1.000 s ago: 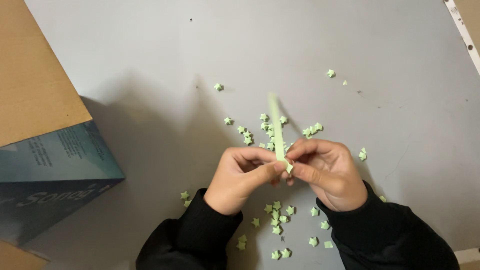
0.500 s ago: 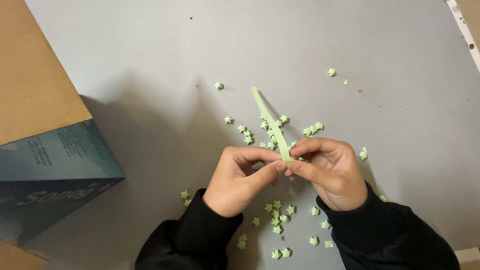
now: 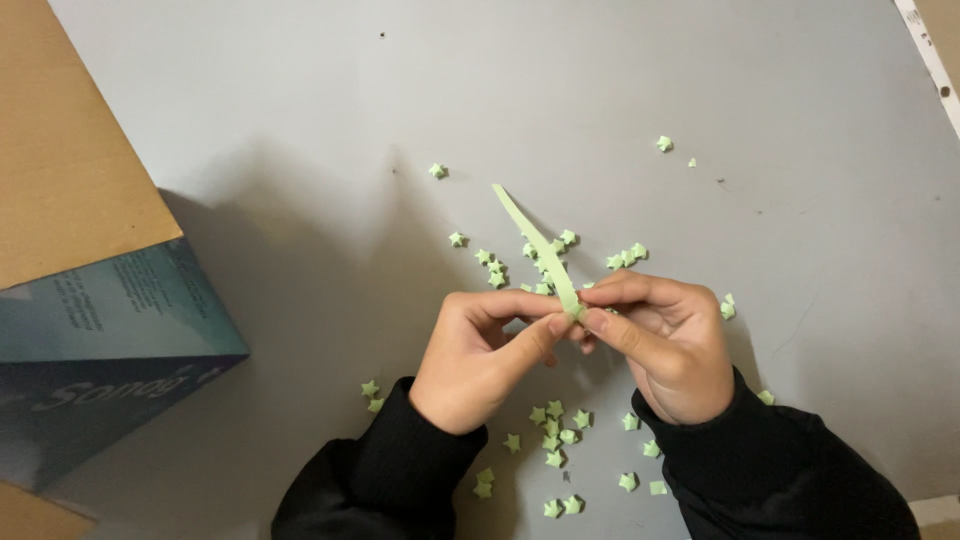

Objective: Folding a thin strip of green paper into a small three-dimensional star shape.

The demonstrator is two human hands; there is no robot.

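Tilted further left, green paper strip (image 3: 540, 252) stays pinched between left hand (image 3: 480, 355) and right hand (image 3: 665, 345).

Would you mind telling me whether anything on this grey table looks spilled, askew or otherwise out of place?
The small green paper stars lie loose across the grey table rather than gathered, a few stray ones far off. Otherwise nothing stands out: both hands, left hand and right hand, pinch a green paper strip.

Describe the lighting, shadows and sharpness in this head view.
Head view: even, soft light on the grey table, no glare; a broad soft shadow spreads right of the cardboard box; left hand, right hand and the green paper strip look sharp.
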